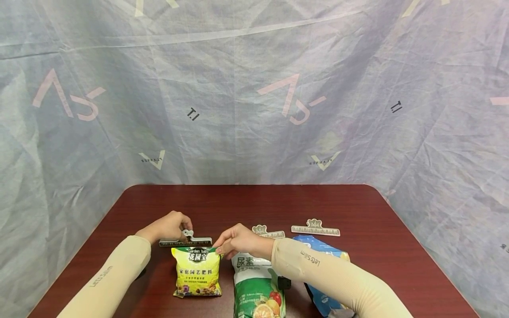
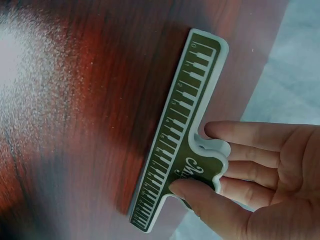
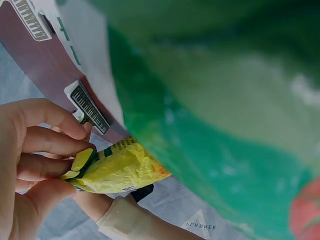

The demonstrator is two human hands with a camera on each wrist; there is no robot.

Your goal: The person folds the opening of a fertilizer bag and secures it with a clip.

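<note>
My left hand (image 1: 169, 226) pinches the handle of a long bag clip (image 1: 200, 241) with a piano-key print, thumb on one side and fingers behind. In the left wrist view the clip (image 2: 175, 132) is held close over the table, its long jaw bare. Just behind the top edge of a small yellow fertilizer bag (image 1: 197, 276), the clip lies along that edge in the head view. My right hand (image 1: 243, 240) pinches the bag's top right corner. In the right wrist view the yellow bag's (image 3: 122, 172) top looks folded over between thumb and fingers.
A green and white bag (image 1: 256, 287) stands right of the yellow one, partly under my right forearm. Behind that arm is a blue bag (image 1: 326, 300). Two similar clips, a nearer one (image 1: 274, 234) and another (image 1: 316, 228), lie farther back on the dark red table (image 1: 238, 198).
</note>
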